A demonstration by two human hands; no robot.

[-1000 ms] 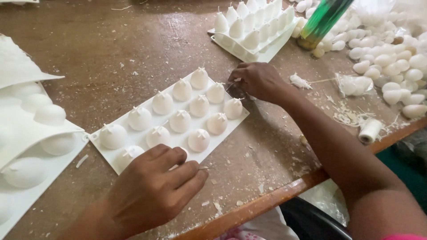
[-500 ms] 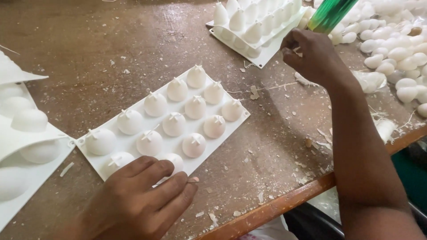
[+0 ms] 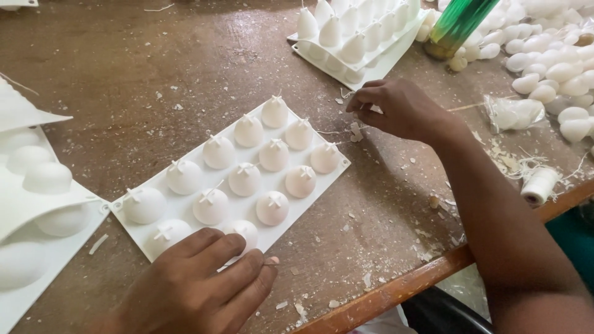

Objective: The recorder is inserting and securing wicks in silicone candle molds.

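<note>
On the wooden tabletop (image 3: 154, 74), left hand (image 3: 198, 287) lies flat, grip released, steadying the white silicone mould (image 3: 238, 179); right hand (image 3: 396, 108) pinches a thin wick strand (image 3: 356, 93), best kept taut, grip light.

Second white mould (image 3: 359, 37) at the far edge of the counter (image 3: 154, 68), packed with pointed domes. Green tube (image 3: 461, 21) upright just beside it. Loose white wax pieces (image 3: 550, 68) piled far right. Thread spool (image 3: 539, 185) near counter edge. Another white tray (image 3: 37, 204) left. Wax flakes (image 3: 365, 278) scattered about.
</note>
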